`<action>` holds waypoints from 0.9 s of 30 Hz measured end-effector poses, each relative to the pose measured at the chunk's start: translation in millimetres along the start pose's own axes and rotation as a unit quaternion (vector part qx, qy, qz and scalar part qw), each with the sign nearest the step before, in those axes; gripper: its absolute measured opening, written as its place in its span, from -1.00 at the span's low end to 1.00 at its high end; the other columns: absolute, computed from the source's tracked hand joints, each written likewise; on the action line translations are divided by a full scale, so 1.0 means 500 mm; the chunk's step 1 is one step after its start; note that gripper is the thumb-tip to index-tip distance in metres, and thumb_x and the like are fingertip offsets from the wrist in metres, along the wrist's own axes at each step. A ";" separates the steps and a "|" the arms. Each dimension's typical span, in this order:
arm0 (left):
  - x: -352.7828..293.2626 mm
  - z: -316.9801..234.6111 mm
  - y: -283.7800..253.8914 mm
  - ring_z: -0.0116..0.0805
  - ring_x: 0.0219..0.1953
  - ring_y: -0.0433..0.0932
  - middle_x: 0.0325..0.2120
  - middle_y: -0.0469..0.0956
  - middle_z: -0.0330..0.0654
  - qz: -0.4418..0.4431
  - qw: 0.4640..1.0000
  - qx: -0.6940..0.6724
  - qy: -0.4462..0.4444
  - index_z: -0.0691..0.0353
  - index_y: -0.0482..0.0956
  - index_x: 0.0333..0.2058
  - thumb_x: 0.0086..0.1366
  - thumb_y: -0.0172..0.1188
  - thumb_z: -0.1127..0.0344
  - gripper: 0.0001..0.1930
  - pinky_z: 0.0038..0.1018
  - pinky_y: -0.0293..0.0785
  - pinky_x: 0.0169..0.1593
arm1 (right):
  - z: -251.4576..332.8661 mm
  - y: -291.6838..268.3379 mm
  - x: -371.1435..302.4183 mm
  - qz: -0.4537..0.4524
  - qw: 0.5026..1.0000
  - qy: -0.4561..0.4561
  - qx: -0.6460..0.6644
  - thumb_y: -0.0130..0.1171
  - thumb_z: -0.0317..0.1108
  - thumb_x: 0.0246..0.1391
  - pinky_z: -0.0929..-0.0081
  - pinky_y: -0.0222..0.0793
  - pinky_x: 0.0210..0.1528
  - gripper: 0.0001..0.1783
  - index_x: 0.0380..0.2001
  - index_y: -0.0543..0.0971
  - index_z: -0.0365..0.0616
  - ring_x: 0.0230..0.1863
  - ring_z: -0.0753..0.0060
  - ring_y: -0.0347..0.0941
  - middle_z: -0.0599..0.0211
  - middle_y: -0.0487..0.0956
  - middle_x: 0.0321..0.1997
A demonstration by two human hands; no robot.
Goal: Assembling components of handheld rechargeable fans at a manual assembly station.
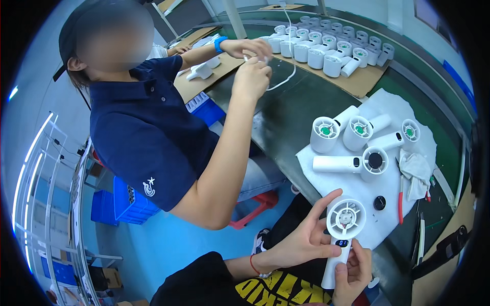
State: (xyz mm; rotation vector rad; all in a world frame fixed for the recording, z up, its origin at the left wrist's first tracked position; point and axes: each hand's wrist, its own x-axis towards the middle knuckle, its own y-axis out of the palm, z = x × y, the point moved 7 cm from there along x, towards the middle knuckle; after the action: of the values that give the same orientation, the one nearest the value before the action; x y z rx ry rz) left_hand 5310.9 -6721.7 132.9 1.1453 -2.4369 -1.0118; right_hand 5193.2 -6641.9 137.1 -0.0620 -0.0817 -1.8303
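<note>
A white handheld fan (329, 270) stands upright between my hands, its round grille facing me and a small dark display lit on the handle. My left hand (301, 242) grips it from the left, thumb beside the display and index finger stretched up along the fan head. From the right, my right hand (354, 275) closes on the handle below the display. Just beyond lies a white cloth (311, 166) bearing several more fans. One of them, a fan with a black hub cap (337, 163), rests on its side. A loose round black cap (379, 203) lies nearer me.
Red-handled pliers (400, 206) and a crumpled white rag (414, 171) are at the cloth's right. Rows of white fans (332, 65) cover cardboard at the back. A co-worker (148, 117) sits at left, hands near a white cable (291, 76). Blue crates (130, 201) stand on the floor.
</note>
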 end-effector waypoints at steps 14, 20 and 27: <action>0.012 0.018 -0.005 -0.36 0.24 0.20 0.22 0.11 -0.13 -0.042 0.999 0.010 -0.016 -0.04 -0.33 0.38 0.05 0.22 0.75 0.10 -0.48 0.36 0.13 | -0.026 -0.023 0.009 0.026 1.000 0.005 0.016 0.27 -0.50 -0.04 0.60 0.38 -0.13 -0.52 0.00 0.47 -0.42 -0.20 0.51 0.39 0.27 0.37 -0.16; 0.019 0.006 -0.002 0.06 0.28 0.22 0.20 0.26 -0.02 -0.103 0.992 0.070 0.012 0.15 -0.21 0.36 -0.11 0.50 0.47 0.18 -0.17 0.39 0.19 | -0.009 -0.015 0.032 0.033 0.997 0.004 0.075 0.34 -0.50 -0.08 0.67 0.44 -0.22 -0.56 -0.09 0.50 -0.37 -0.28 0.56 0.45 0.25 0.43 -0.24; 0.033 0.037 0.009 0.07 0.27 0.22 0.20 0.25 -0.02 -0.097 0.993 0.061 0.011 0.17 -0.20 0.35 -0.09 0.51 0.35 0.17 -0.15 0.39 0.19 | -0.013 -0.044 0.015 -0.006 0.999 -0.022 0.043 0.36 -0.57 -0.11 0.62 0.54 -0.26 -0.55 -0.08 0.53 -0.38 -0.28 0.46 0.58 0.16 0.52 -0.22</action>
State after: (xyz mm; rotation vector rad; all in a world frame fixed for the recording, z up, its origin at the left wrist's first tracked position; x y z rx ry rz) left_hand 5288.5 -6723.1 121.6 1.4483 -2.4359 -0.9064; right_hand 5170.0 -6644.2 130.9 -0.0422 -0.1922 -1.8365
